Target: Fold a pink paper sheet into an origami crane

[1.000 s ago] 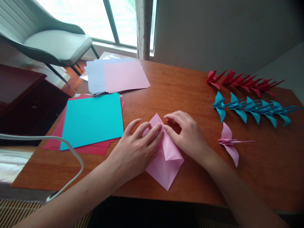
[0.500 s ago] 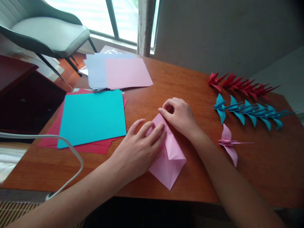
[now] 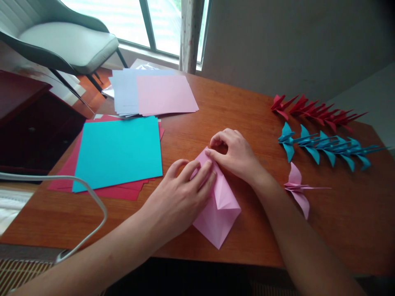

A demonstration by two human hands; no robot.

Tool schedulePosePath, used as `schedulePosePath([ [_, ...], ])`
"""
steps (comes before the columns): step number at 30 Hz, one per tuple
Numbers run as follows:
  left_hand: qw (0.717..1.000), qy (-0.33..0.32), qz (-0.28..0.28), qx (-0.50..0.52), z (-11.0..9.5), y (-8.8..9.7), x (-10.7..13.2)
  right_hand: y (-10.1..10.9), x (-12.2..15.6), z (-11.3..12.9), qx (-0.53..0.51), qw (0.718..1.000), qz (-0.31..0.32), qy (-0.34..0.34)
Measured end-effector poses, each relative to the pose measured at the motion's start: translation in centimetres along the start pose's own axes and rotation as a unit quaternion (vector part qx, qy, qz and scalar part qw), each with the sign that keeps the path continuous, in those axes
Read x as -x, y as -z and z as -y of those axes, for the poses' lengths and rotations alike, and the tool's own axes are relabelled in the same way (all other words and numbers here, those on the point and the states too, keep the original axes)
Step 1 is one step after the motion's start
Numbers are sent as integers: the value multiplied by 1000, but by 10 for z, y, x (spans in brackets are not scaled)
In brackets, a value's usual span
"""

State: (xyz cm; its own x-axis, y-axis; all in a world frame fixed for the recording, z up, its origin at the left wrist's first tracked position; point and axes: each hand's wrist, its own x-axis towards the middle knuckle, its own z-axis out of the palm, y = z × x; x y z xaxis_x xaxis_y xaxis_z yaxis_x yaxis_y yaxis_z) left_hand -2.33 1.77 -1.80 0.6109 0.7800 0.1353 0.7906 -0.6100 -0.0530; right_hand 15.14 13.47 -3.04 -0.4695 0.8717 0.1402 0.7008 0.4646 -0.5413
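A sheet of pink origami paper (image 3: 217, 224), partly folded into a long diamond, lies on the wooden table in front of me. My left hand (image 3: 185, 193) rests over its left side with bent fingers, the fingertips pressing along the middle crease. At the far tip, the thumb of my right hand (image 3: 233, 154) presses the paper's edge while the index finger curls round beside it. Part of the left side of the paper is hidden beneath my left hand. A finished pink paper crane (image 3: 296, 187) stands to the right of my right forearm.
Red paper cranes (image 3: 311, 111) and blue paper cranes (image 3: 321, 144) stand in rows at the right. To the left are turquoise sheets (image 3: 119, 154) over red ones, with pink and pale blue sheets (image 3: 166, 94) behind. A white cable (image 3: 103, 209) loops over the left front edge.
My right thumb has shifted slightly down at the paper's far tip, and the curled index finger has lifted a little away. My left fingers stay pressed on the paper.
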Motion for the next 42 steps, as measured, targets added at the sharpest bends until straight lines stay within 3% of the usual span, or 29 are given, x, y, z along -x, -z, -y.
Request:
schedulePosePath([
  [20, 997, 14, 80, -10, -16, 5, -3, -1, -1, 8, 30, 999, 9, -37],
  [38, 997, 18, 82, 2, -16, 5, -1, -1, -1, 4, 41, 999, 18, -17],
  [42, 997, 18, 79, 8, -15, 5, 0, 12, 21, 9, -10, 1000, 13, 27],
])
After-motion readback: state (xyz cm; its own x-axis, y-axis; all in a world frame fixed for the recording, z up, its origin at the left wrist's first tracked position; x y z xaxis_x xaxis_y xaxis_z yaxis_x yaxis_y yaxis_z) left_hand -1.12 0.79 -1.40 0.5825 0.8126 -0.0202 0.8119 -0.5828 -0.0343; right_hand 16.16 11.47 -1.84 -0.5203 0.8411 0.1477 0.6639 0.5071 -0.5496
